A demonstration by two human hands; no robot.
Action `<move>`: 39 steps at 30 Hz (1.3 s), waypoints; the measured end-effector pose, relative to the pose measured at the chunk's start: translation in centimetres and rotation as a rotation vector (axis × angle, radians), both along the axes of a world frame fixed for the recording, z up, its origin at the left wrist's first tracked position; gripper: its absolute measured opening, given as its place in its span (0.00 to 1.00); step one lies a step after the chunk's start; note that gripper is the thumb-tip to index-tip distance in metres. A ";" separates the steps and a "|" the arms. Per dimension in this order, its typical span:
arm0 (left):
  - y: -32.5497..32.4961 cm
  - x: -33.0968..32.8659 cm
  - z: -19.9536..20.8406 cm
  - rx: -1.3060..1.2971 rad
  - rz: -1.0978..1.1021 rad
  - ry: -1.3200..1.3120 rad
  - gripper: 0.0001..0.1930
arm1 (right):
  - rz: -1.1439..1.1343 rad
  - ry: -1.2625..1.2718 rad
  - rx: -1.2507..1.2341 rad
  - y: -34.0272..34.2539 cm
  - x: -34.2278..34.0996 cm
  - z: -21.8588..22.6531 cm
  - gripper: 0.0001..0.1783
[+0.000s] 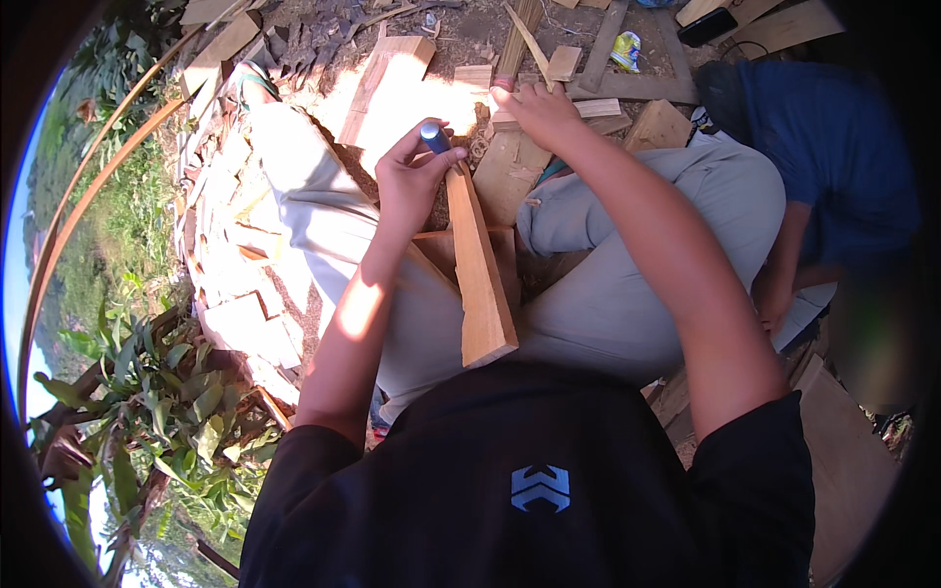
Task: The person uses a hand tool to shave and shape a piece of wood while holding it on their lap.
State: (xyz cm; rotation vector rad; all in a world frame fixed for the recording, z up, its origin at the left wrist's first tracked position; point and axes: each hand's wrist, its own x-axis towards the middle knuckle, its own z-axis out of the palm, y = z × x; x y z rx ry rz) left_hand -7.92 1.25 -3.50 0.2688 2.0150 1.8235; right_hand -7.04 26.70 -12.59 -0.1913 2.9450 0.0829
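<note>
My left hand (410,181) is closed around a short blue handle (434,140) with a shiny rounded end. The handle looks like a chisel's, but its blade is hidden. It stands at the far end of a long wooden bar (478,265), which slants toward me between my legs. Beneath the bar is a brown wooden block or box (503,257). Farther right, my right hand (539,116) is bent over wood pieces, beside a thick brown stick (518,44) and a thin pale strip (529,39). Its fingertips are partly hidden, so its hold is unclear.
Wood offcuts lie all around, among them a broad board (387,83) and a frame-like piece (598,44). A yellow wrapper (625,51) and a black phone-like object (708,26) lie at the far right. Another person in blue (823,147) is close on my right. Plants (176,392) grow on the left.
</note>
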 end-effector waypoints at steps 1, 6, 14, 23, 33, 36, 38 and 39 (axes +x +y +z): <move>0.3 -0.1 -0.1 -0.014 -0.007 0.010 0.22 | 0.004 0.017 0.025 -0.1 -0.2 -0.4 0.34; 1.0 0.7 -0.6 -0.016 -0.008 0.045 0.23 | 0.010 0.008 0.146 -0.3 -0.6 -1.4 0.30; 0.7 1.2 -1.7 0.031 -0.008 0.048 0.25 | -0.021 -0.004 0.133 -0.8 -0.6 -1.4 0.31; 0.8 1.0 -1.5 -0.131 -0.182 0.053 0.21 | -0.019 -0.054 0.131 -0.4 -1.0 -1.4 0.31; 0.2 -1.7 -4.4 -0.387 -0.393 0.102 0.23 | -0.056 -0.194 -0.230 0.2 -0.8 3.4 0.44; -0.4 -1.9 -5.3 -0.038 -0.395 0.211 0.23 | -0.188 -0.192 -0.346 -0.9 -1.5 6.7 0.52; -0.9 -2.2 -6.2 0.058 -0.385 0.386 0.23 | -0.250 -0.126 -0.502 -2.0 -1.8 9.6 0.47; -0.8 -2.4 -6.7 0.075 -0.369 0.353 0.23 | -0.268 -0.112 -0.493 -2.1 -1.8 10.1 0.45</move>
